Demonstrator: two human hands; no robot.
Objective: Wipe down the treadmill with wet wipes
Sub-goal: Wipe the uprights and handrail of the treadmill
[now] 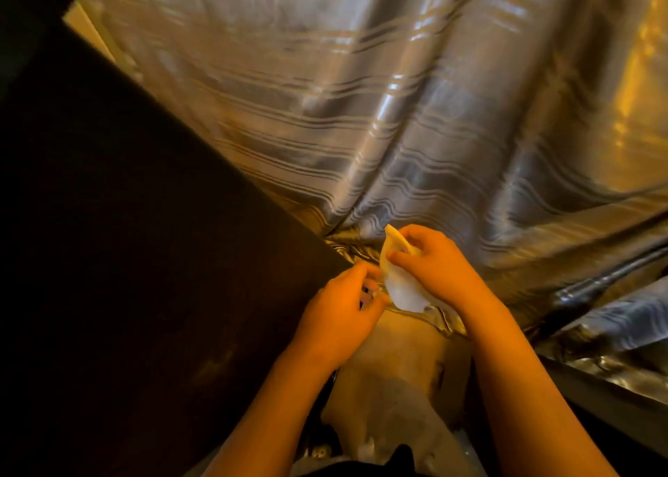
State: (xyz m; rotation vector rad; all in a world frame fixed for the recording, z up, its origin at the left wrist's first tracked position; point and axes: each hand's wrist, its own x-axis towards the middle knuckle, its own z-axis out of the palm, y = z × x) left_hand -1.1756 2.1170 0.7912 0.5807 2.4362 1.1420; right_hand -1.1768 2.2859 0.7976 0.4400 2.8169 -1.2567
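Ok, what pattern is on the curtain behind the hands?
The curtain has thin pale stripes on shiny grey-blue fabric; head view.

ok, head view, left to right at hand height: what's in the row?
Dark panel → left hand → wet wipe → right hand → striped curtain.

The left hand [336, 317] and right hand [441, 270] are bare, and both forearms [535, 386] are uncovered down to the frame's lower edge.
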